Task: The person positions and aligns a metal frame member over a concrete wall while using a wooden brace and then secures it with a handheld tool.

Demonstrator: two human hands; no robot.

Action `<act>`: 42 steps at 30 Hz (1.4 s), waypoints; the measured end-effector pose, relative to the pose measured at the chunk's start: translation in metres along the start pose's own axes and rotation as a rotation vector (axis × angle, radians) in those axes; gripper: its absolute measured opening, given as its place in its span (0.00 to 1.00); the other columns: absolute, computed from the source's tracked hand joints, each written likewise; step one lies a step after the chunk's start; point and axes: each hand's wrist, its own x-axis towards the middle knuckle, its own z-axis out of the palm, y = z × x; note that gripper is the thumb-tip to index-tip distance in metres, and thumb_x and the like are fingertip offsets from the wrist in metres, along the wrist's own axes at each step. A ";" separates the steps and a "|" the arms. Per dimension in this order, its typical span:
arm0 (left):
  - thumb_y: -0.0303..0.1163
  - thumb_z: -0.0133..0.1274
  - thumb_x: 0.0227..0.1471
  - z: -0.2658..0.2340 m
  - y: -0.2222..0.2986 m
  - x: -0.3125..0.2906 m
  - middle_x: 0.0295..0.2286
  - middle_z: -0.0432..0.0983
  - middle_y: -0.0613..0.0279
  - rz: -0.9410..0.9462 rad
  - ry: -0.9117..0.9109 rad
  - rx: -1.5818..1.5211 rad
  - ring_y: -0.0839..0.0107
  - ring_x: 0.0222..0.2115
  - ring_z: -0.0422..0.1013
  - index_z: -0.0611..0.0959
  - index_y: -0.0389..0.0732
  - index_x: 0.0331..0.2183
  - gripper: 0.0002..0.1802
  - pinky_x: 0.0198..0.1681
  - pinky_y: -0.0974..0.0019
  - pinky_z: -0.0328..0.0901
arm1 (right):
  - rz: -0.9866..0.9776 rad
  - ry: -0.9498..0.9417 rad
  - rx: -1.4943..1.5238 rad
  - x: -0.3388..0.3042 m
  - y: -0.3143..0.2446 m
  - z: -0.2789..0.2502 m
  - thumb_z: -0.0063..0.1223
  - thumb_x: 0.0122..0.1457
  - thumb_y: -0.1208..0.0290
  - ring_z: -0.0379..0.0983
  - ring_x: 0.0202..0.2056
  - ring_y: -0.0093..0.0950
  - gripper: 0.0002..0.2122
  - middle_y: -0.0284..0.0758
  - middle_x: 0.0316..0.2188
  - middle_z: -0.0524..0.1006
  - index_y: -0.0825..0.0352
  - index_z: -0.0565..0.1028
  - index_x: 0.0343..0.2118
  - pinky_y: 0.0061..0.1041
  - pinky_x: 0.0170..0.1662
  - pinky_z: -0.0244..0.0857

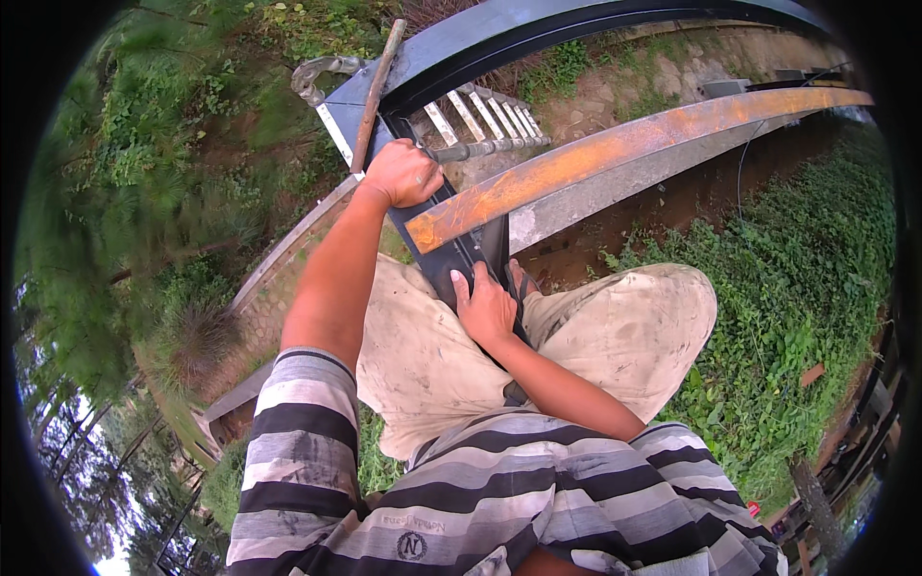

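My left hand point(404, 174) is closed in a fist above the dark steel beam point(444, 261), close to where the beams meet. What it grips is mostly hidden by the fingers. My right hand point(487, 309) holds the same beam between my knees, its thumb along the top and its other fingers partly hidden at the side. A rust-orange flat beam point(586, 158) meets the dark beam just right of my left fist. Beyond that fist, a brownish rod point(377, 96) lies across the corner of a blue-grey steel beam point(451, 46).
I straddle the beam high over the ground. A ladder point(480, 117) with pale rungs stands below, between the two long beams. A grey curved pipe point(309, 79) juts out at the far corner. Green plants point(768, 317) cover the ground at right; trees point(125, 144) rise at left.
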 end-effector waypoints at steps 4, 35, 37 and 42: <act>0.41 0.52 0.56 0.004 -0.005 -0.002 0.22 0.82 0.52 -0.006 0.031 -0.028 0.52 0.27 0.78 0.83 0.42 0.16 0.21 0.42 0.53 0.70 | 0.042 -0.053 -0.157 -0.019 0.020 -0.003 0.49 0.68 0.39 0.82 0.33 0.55 0.28 0.55 0.29 0.83 0.67 0.74 0.40 0.56 0.37 0.72; 0.39 0.50 0.64 0.008 0.003 -0.018 0.33 0.84 0.54 -0.022 0.189 -0.005 0.59 0.44 0.78 0.86 0.38 0.27 0.19 0.52 0.55 0.68 | -0.146 0.198 -0.132 -0.006 0.047 0.025 0.53 0.68 0.42 0.76 0.50 0.60 0.31 0.63 0.50 0.78 0.76 0.83 0.44 0.52 0.50 0.71; 0.37 0.52 0.64 0.019 0.009 -0.042 0.41 0.84 0.53 -0.076 0.410 0.017 0.60 0.51 0.76 0.87 0.38 0.33 0.15 0.58 0.55 0.67 | -0.112 0.129 -0.086 -0.008 0.036 0.022 0.53 0.67 0.41 0.76 0.49 0.61 0.31 0.64 0.50 0.77 0.74 0.84 0.40 0.53 0.50 0.71; 0.28 0.51 0.61 0.028 0.108 -0.112 0.55 0.78 0.50 -0.667 1.045 -0.276 0.52 0.61 0.70 0.80 0.38 0.56 0.22 0.64 0.51 0.64 | -0.105 0.176 -0.115 -0.017 0.039 0.017 0.49 0.67 0.36 0.79 0.43 0.61 0.34 0.60 0.37 0.82 0.72 0.84 0.39 0.55 0.46 0.70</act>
